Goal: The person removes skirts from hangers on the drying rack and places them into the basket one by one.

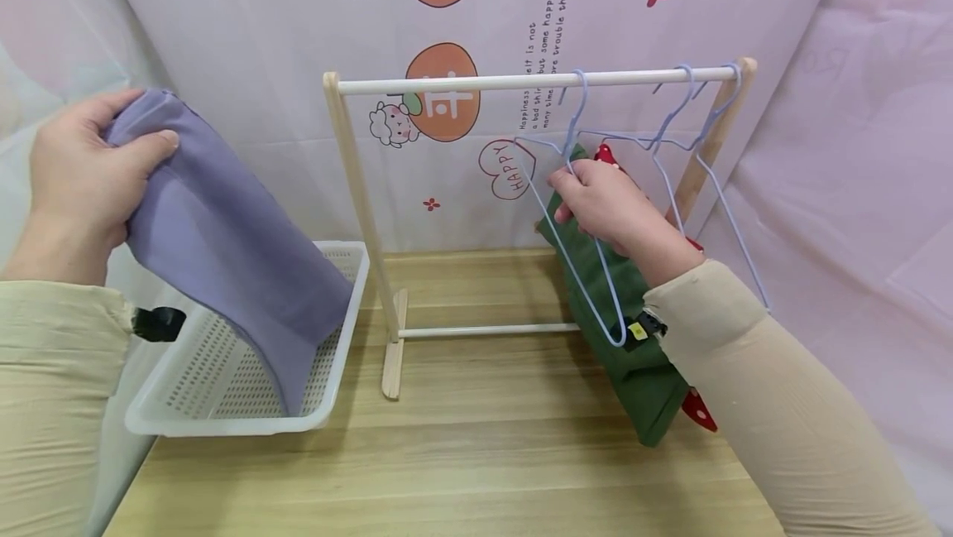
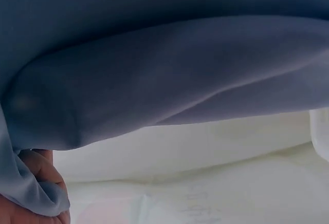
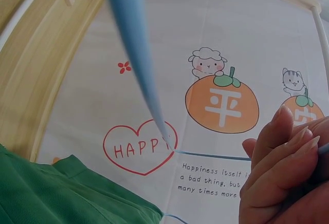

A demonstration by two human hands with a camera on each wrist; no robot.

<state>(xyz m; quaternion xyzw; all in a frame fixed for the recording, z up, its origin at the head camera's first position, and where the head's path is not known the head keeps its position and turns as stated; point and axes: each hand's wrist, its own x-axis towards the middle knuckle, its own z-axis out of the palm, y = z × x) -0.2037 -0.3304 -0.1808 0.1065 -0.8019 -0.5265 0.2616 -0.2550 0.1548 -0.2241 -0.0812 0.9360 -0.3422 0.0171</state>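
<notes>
My left hand (image 1: 89, 173) pinches the top edge of a lilac cloth item (image 1: 223, 198) between thumb and fingers. It hangs down into a white plastic basket (image 1: 342, 355), and in the left wrist view its smooth folds (image 2: 169, 80) fill the upper part. On the other side, my right hand (image 1: 606, 198) grips a light blue hanger (image 1: 585, 94) just below its hook. That hook is still over the white bar (image 1: 462, 83) of a small rack, and the hanger's frame is turned toward me. The right wrist view shows curled fingers (image 3: 282, 167) around the hanger's wire.
Two more blue hangers (image 1: 663, 130) hang at the bar's right end. A green cloth item (image 1: 640, 388) and red polka-dotted fabric (image 1: 698, 411) hang behind my right arm. The rack's wooden left leg (image 1: 357, 189) stands between basket and hangers on the wooden tabletop (image 1: 447, 454).
</notes>
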